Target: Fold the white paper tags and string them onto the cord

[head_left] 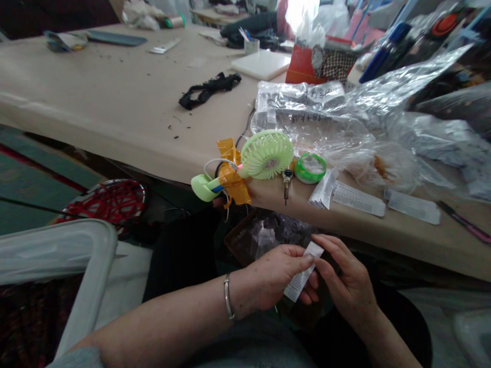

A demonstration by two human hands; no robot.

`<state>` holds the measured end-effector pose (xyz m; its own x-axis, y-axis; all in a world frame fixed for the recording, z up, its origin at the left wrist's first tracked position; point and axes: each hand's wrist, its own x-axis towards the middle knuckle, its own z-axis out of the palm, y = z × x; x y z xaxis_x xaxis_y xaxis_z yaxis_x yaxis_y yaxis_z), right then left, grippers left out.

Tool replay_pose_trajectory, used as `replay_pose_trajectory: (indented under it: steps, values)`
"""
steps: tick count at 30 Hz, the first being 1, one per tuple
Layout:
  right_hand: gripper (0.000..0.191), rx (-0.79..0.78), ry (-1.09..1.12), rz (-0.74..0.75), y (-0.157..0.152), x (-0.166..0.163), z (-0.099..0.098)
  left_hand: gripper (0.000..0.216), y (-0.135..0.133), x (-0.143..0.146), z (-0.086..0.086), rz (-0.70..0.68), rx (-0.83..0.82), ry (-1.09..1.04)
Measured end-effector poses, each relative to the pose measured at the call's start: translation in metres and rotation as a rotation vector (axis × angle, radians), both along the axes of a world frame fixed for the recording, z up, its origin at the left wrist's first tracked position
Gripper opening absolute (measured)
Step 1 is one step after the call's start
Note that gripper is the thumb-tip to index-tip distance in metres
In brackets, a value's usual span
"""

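A narrow white printed label [296, 287] is pinched between the thumb and fingers of my left hand [270, 276], above my lap. My right hand [351, 281] meets it from the other side, its thumb and forefinger closed about the label's upper end. Small print covers the lower part of the label. On the table edge beyond my hands lie a fanned stack of similar labels [324, 190], a printed strip [358, 199] and another strip [413, 207]. A green-rimmed round tub [310, 168] stands behind the stack.
A green fan [267, 155] is taped at the table edge beside a pointed metal-tipped tool [286, 188]. Clear plastic bags [314, 112] spread across the right side. Black fabric [209, 91] lies farther back. A white bin [103, 255] stands at my left, near a red-woven basket [107, 202].
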<state>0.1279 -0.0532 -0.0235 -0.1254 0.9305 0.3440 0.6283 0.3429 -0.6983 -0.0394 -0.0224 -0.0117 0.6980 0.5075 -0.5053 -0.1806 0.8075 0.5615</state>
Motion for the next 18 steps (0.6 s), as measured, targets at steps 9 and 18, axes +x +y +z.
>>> replay_pose_trajectory:
  steps: [9,18]
  values:
    - [0.021,-0.469,0.573,-0.170,0.014,-0.016,-0.009,0.036,0.002,-0.009,-0.001,0.074,0.050,0.039]
    - [0.024,-0.545,0.786,-0.129,0.040,-0.045,-0.020,0.018,0.018,-0.028,-0.004,0.200,0.548,0.379]
